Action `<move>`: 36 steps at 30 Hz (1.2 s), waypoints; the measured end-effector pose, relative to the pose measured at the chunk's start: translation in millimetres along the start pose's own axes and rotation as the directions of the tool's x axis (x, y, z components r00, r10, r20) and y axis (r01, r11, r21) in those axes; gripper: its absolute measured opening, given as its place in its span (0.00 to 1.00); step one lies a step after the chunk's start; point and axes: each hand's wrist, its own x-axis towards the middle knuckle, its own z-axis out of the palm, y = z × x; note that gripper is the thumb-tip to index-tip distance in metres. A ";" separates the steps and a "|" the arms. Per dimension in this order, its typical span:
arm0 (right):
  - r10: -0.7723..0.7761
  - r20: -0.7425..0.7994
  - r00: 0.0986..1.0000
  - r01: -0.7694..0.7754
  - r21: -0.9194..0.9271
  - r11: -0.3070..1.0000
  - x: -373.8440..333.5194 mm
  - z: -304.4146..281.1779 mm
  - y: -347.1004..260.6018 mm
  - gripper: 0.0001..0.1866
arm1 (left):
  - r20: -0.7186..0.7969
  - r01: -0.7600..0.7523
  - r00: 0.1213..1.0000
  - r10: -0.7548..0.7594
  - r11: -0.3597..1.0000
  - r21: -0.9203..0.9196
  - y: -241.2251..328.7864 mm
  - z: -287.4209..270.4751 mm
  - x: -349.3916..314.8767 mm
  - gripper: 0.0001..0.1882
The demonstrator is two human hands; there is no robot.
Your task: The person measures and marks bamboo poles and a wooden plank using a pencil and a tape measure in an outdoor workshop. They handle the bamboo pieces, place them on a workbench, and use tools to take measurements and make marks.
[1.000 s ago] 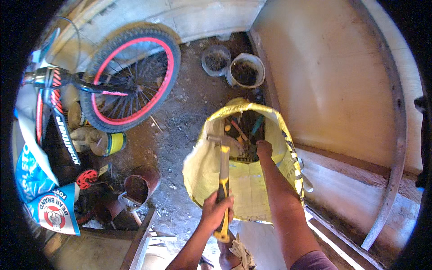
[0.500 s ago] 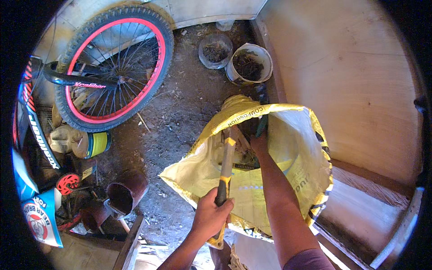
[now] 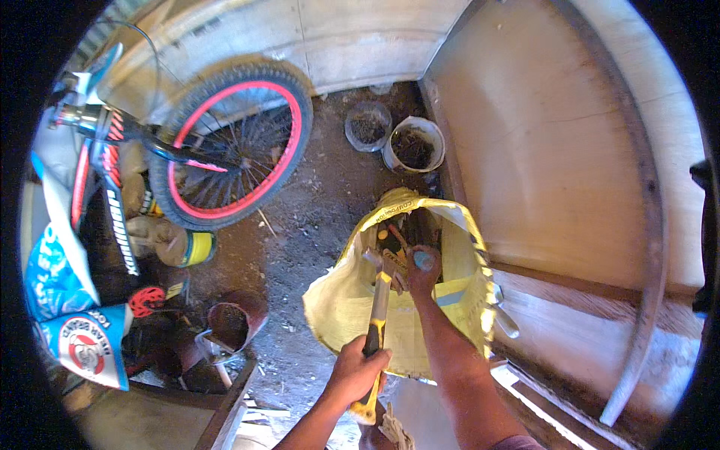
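At the lower edge of the view the left hand (image 3: pixel 358 371) is wrapped tight round the black-and-yellow handle of a hammer (image 3: pixel 377 315), the shaft running up and away so that its metal head sits at the mouth of the yellow sack (image 3: pixel 341 307). Half a second ago the head lay lower against the sack's front; now it is up at the rim. The right hand (image 3: pixel 421 271) is curled inside the opening, gripping something with a blue end — what it is cannot be told — among the tools in the sack. The sack has changed most: it was spread wide and slumped rightward, and now stands narrower and more upright, its mouth gathered.

To its right the sack sits close to a large board (image 3: pixel 555 150) leaning against the wall; to its left the dirt floor (image 3: pixel 300 232) is open as far as a bicycle wheel (image 3: pixel 236 154) with a red rim. Beyond the sack, two round buckets (image 3: pixel 412 146) of dark soil stand side by side at the base of the wall — well apart from both hands.
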 end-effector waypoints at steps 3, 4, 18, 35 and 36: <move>-0.127 0.028 0.992 0.130 -0.158 0.979 -31.5 -22.4 -92.1 0.10 | -0.014 0.002 1.000 -0.002 1.000 -0.006 6.4 -5.3 -87.6 0.08; -0.131 -0.015 0.991 0.130 -0.061 0.990 -45.4 -27.0 -122.1 0.11 | -0.026 -0.009 1.000 0.009 1.000 -0.005 7.2 -7.7 -116.1 0.08; 0.073 -0.014 0.997 -0.066 0.272 0.960 -357.3 -258.2 -394.5 0.12 | -0.135 -0.255 0.959 0.248 0.966 -0.032 -165.1 -8.5 -449.5 0.08; 0.117 0.029 0.993 -0.120 0.210 0.970 -646.9 -486.3 -451.4 0.09 | -0.082 -0.193 0.975 0.208 0.969 0.155 -396.5 22.4 -689.2 0.08; 0.145 0.019 0.989 -0.146 0.209 0.967 -656.8 -497.5 -450.1 0.08 | -0.078 -0.179 0.978 0.192 0.972 0.150 -405.0 27.1 -688.9 0.08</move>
